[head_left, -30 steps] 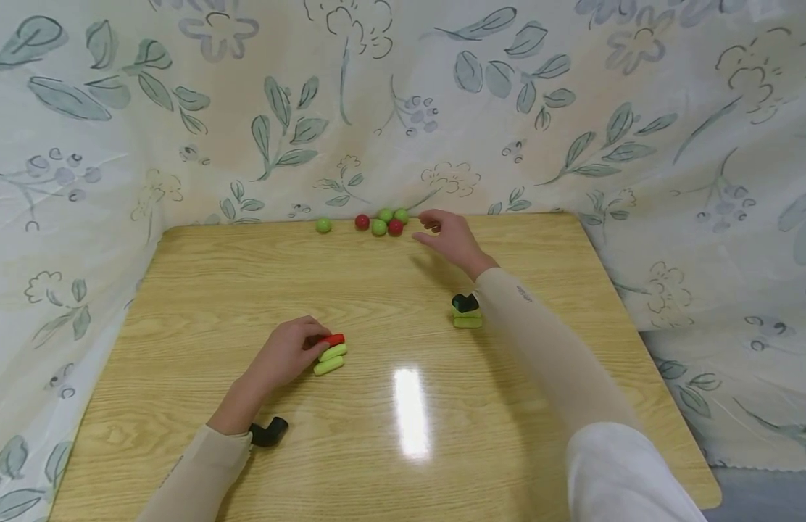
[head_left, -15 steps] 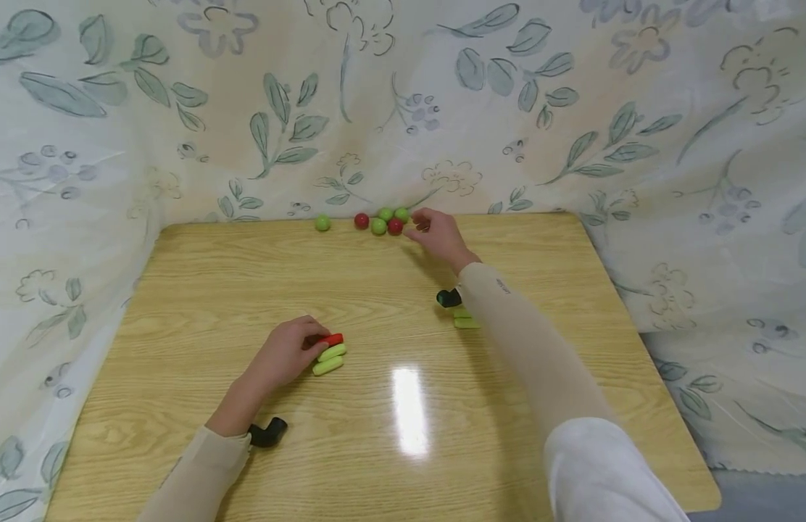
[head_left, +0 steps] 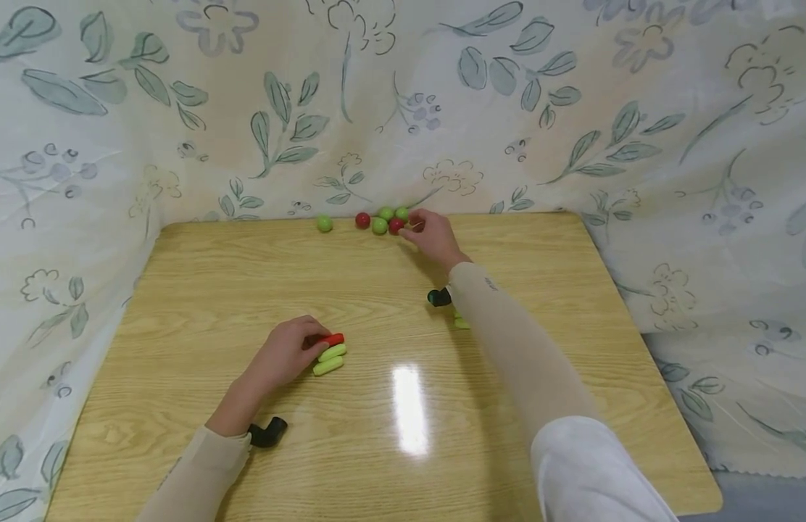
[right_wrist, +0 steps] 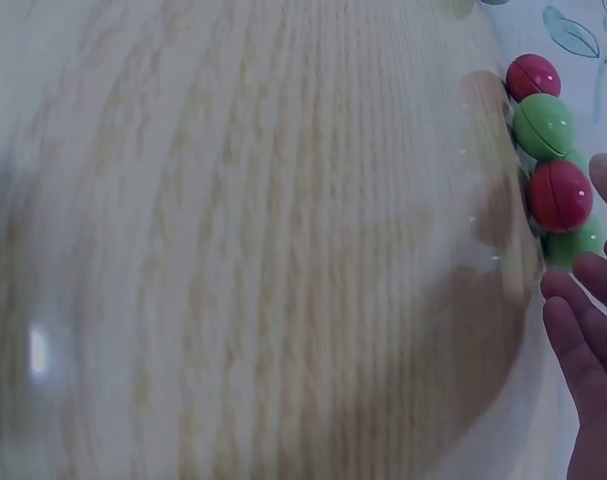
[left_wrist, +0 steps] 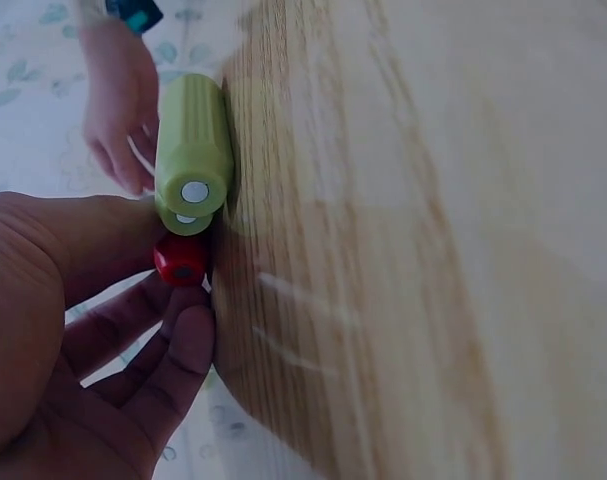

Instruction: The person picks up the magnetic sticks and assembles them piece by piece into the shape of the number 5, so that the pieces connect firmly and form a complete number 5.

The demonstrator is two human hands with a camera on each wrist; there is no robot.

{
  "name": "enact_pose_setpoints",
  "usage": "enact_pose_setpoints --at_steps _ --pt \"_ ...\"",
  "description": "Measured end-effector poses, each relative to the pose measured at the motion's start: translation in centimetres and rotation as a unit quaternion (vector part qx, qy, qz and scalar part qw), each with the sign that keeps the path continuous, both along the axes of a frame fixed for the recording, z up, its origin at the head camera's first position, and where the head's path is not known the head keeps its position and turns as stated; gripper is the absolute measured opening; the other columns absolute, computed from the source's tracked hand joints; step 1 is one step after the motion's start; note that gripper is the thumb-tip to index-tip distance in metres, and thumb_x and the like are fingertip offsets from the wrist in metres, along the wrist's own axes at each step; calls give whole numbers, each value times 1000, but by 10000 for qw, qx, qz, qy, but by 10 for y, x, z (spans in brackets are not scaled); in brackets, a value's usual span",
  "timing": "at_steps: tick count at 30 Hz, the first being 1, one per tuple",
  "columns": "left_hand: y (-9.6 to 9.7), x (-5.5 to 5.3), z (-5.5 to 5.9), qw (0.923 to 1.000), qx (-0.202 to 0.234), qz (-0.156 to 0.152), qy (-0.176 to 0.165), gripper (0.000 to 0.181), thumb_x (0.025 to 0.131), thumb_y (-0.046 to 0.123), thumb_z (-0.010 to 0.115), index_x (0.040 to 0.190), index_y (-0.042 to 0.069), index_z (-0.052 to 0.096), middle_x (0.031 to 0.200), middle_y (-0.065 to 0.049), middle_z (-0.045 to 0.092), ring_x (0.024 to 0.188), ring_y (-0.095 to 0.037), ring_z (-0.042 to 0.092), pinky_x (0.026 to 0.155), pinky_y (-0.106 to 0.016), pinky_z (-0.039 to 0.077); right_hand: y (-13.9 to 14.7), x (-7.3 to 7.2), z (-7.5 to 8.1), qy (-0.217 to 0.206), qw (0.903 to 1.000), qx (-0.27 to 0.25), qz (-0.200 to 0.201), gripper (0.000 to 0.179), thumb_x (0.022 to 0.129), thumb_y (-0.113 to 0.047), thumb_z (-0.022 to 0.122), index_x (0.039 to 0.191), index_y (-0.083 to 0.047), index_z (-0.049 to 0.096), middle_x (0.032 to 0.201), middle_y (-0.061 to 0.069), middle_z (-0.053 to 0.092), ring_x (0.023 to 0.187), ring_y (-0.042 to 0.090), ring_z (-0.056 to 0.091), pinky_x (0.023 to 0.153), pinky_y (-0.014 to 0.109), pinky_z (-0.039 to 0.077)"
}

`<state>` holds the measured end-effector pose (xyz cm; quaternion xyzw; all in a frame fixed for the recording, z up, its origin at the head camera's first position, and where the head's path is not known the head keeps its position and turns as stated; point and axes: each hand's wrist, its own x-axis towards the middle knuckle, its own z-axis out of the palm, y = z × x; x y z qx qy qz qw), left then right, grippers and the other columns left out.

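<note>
My left hand (head_left: 282, 353) pinches a short red toy rod (head_left: 335, 338) between thumb and fingers on the table. Two yellow-green rods (head_left: 328, 365) lie just in front of it. In the left wrist view, a yellow-green rod (left_wrist: 194, 140) shows a round silvery end, and the red rod (left_wrist: 181, 260) sits between thumb and fingertips. At the far edge my right hand (head_left: 435, 235) reaches beside a red ball (head_left: 396, 226), thumb and fingers apart. In the right wrist view its fingers (right_wrist: 595, 325) are spread near the red ball (right_wrist: 560, 196) and a green ball (right_wrist: 575, 243).
Several green and red balls line the far edge, with one green ball (head_left: 325, 224) apart at the left. More yellow-green rods (head_left: 462, 320) lie partly hidden under the right forearm. A floral cloth (head_left: 351, 145) hangs behind the wooden table (head_left: 246, 275).
My right hand has moved left along the far edge to the red ball, and its forearm now covers more of the rods below. The left hand has stayed in place.
</note>
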<state>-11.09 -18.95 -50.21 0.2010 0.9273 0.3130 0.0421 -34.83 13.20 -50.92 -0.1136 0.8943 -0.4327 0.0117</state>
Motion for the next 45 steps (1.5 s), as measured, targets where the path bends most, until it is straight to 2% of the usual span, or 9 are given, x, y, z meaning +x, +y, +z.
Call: enact_pose_setpoints --at_steps 12,23,29,45 --pt "-4 -5 -2 10000 59 -18 -35 14 99 8 80 112 3 82 101 -1 72 86 -15 64 79 -41 56 -10 -2 -3 -8 9999 153 -13 35 101 -29 82 126 -8 70 120 8 71 107 23 66 94 38 56" --pt "-5 -6 -2 9999 114 -34 -45 14 99 9 81 113 4 82 101 0 71 87 -15 64 79 -40 56 -19 -3 -7 268 9988 323 -256 29 101 -28 82 120 -9 70 114 5 72 103 22 65 94 38 54" --pt "-5 -6 -3 9998 162 -18 -73 14 99 8 81 112 6 82 102 1 72 87 -14 64 79 -40 56 -26 -1 -5 230 9972 511 -498 29 102 -29 81 120 -10 70 110 4 71 101 23 64 94 38 52" --pt "-6 -7 0 9998 189 -41 -72 14 98 8 82 111 5 82 98 3 70 83 -11 61 75 -37 55 -33 0 -1 138 9933 940 -657 32 103 -31 80 124 -9 69 115 5 72 105 23 63 96 38 51"
